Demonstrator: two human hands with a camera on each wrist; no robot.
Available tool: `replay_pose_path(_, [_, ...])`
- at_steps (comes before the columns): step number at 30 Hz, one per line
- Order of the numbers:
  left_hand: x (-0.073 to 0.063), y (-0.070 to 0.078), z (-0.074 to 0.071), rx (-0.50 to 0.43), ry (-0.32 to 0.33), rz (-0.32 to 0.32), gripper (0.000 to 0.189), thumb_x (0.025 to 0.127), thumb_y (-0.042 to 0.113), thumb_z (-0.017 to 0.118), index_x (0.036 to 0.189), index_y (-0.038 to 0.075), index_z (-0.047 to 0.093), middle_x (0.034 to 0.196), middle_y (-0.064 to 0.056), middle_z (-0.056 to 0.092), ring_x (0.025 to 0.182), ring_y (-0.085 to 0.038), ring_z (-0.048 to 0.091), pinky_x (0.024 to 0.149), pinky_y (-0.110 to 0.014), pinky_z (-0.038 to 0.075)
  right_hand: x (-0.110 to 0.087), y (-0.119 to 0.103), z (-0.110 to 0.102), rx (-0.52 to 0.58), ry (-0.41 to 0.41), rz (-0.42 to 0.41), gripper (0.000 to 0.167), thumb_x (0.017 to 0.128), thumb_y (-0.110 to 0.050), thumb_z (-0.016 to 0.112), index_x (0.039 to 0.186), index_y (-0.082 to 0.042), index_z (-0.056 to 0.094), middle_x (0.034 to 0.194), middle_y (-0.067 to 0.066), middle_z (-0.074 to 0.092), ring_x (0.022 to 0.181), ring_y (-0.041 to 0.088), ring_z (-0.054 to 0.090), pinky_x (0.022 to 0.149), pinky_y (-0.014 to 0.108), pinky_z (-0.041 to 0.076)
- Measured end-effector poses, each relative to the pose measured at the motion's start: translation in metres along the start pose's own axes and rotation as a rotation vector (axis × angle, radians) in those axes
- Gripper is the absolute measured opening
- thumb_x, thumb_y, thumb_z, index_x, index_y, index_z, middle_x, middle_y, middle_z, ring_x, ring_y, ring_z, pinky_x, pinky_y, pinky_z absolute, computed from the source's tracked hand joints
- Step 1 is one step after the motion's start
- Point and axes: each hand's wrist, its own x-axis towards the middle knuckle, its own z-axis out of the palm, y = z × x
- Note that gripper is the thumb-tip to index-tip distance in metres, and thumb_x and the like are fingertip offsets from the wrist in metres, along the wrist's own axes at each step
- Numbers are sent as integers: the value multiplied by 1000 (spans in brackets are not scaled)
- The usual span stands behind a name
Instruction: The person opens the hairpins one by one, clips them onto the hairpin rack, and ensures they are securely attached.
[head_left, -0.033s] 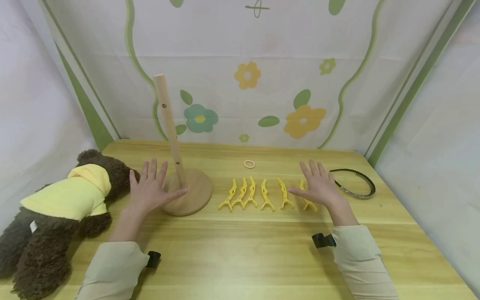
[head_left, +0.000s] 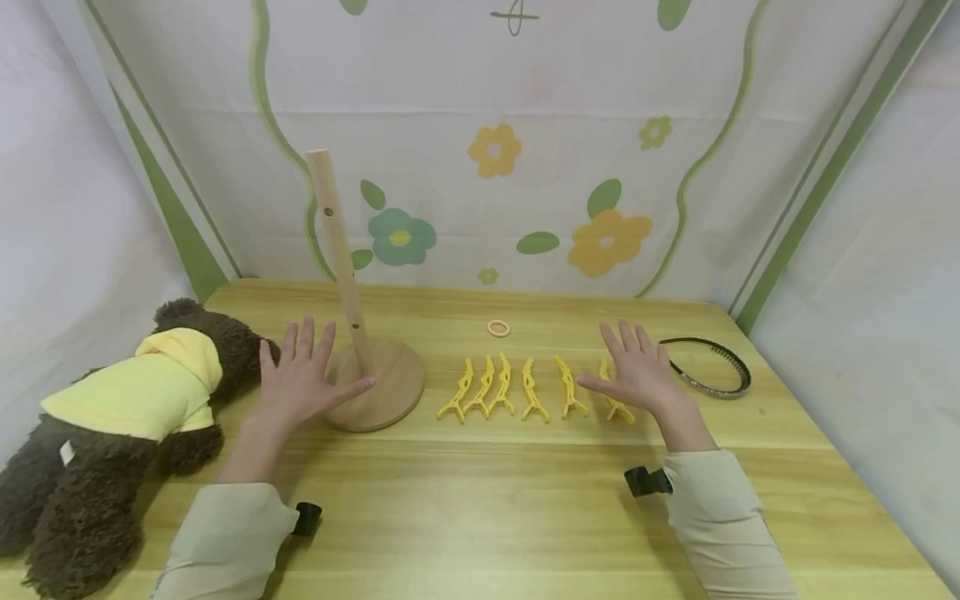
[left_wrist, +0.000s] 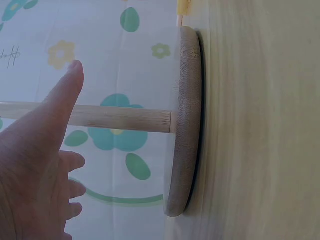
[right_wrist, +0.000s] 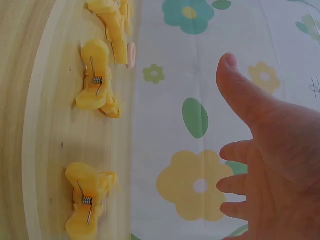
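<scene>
My left hand (head_left: 296,387) hovers above the table with fingers straight and spread, holding nothing. Just beyond its thumb is a wooden stand, a round base (head_left: 393,387) with an upright post (head_left: 340,250) pierced by holes. On the right, my other hand (head_left: 637,377) is likewise spread and holds nothing. It hangs over the right end of a row of several yellow hair clips (head_left: 528,390), partly covering the last clip (head_left: 618,408). Metal springs show on a nearby clip (right_wrist: 86,200) in the right wrist view. A black headband (head_left: 738,367) lies to the right of that hand.
A brown teddy bear (head_left: 90,492) in a yellow hoodie (head_left: 135,400) lies along the table's left side. A small pale ring (head_left: 498,328) rests behind the clips. White flowered cloth (head_left: 450,75) rises behind the wooden table (head_left: 480,508) and along both sides.
</scene>
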Motion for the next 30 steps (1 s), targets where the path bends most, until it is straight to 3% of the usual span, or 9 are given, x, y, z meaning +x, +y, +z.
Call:
replay_pose_path(18, [1, 0, -2, -32, 22, 0, 106, 67, 76, 38, 139, 5, 7, 139, -23, -6, 124, -35, -16, 87, -58, -17, -8, 4, -8, 7, 59, -4, 97, 73, -65, 47, 139, -6, 7, 139, 25, 0, 123, 44, -4, 88, 65, 6])
replay_pose_path(30, [-4, -6, 13, -174, 42, -13, 100, 72, 67, 46, 139, 5, 6, 139, -26, -1, 124, -41, -5, 88, -64, -6, -22, 28, 11, 207, 167, -62, 91, 78, -49, 56, 139, -5, 6, 139, 25, 4, 123, 44, 3, 91, 61, 7])
